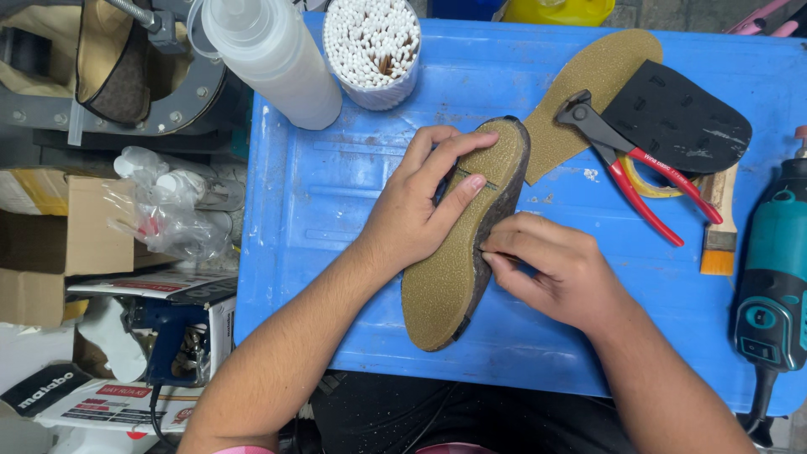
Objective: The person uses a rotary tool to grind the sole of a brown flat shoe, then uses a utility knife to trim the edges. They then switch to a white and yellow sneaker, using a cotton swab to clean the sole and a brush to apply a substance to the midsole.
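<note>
Head view shows the left hand [418, 204] pressing flat on the tan shoe sole [458, 244] on the blue table [319, 210], while the right hand [551, 265] pinches its edge, a step I judge as seating the sole, needing firm, even pressure.

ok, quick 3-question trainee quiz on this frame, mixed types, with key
1. True or false: the left hand presses flat on the tan textured shoe sole.
2. Which tool lies on the black rubber heel piece? A) red-handled pincers B) teal rotary tool C) wooden-handled brush
3. Fill in: the right hand pinches the sole's ____ edge.

Key: 1 true; 2 A; 3 right
</note>
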